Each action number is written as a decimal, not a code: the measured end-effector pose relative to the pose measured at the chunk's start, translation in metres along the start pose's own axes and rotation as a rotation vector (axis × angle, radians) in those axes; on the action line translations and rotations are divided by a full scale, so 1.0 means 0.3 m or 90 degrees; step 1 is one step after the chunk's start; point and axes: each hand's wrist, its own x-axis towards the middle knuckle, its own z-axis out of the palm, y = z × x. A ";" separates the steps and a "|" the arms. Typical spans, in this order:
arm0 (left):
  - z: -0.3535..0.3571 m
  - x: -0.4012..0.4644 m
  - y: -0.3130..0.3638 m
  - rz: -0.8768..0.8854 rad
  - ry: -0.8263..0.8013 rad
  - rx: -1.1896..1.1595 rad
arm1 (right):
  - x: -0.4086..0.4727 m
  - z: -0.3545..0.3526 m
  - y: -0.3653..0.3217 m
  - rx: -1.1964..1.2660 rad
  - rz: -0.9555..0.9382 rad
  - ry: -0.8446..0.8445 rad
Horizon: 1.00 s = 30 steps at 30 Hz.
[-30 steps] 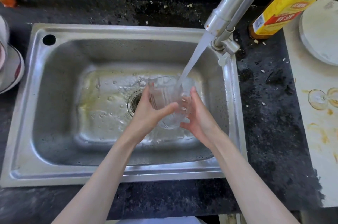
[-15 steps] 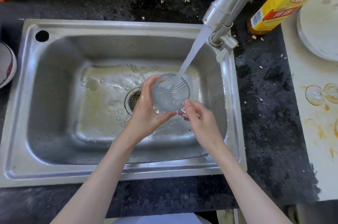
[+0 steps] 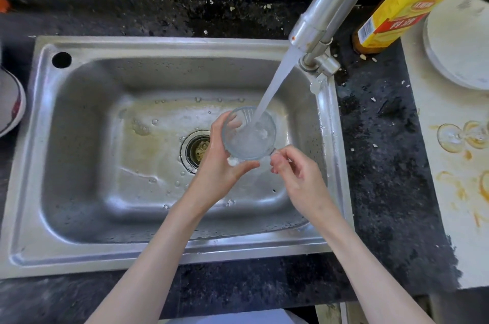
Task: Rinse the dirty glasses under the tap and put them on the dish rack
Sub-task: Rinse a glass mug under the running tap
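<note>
A clear drinking glass [image 3: 248,134] is held mouth-up over the steel sink [image 3: 79,138], and water from the tap [image 3: 325,13] streams straight into it. My left hand [image 3: 217,164] grips the glass from the left, fingers curled round its side and thumb under its near edge. My right hand [image 3: 299,178] hovers just right of the glass with loosely curled fingers, its fingertips close to the rim and holding nothing. Two more dirty stemmed glasses [image 3: 463,135] lie on the stained white board at the right.
A yellow-labelled bottle [image 3: 402,3] stands behind the tap. A white round plate [image 3: 460,43] sits at the far right. Bowls [image 3: 10,106] are stacked at the left edge. The drain [image 3: 197,150] lies left of the glass. Dark speckled counter surrounds the sink.
The glass has turned from tilted to mouth-up under the stream. My right hand has come off the glass's side and drawn back slightly to its right.
</note>
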 end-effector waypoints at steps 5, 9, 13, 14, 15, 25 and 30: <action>-0.008 -0.017 -0.002 -0.077 -0.020 0.045 | 0.023 -0.028 -0.020 -0.065 -0.025 0.036; -0.021 -0.033 0.015 -0.089 -0.035 0.089 | 0.028 -0.057 -0.029 -0.128 -0.053 0.026; -0.029 -0.036 0.039 -0.033 0.010 0.132 | 0.028 -0.067 -0.036 -0.139 -0.094 0.040; -0.030 -0.039 0.046 -0.017 0.028 0.150 | 0.028 -0.069 -0.040 -0.136 -0.099 0.039; -0.033 -0.043 0.049 -0.003 0.043 0.168 | 0.029 -0.070 -0.044 -0.131 -0.102 0.037; -0.063 -0.070 0.070 0.250 0.081 0.412 | 0.051 -0.070 -0.082 -0.114 -0.044 0.017; -0.054 -0.070 0.097 0.297 0.037 0.473 | 0.034 -0.075 -0.099 -0.010 0.005 0.001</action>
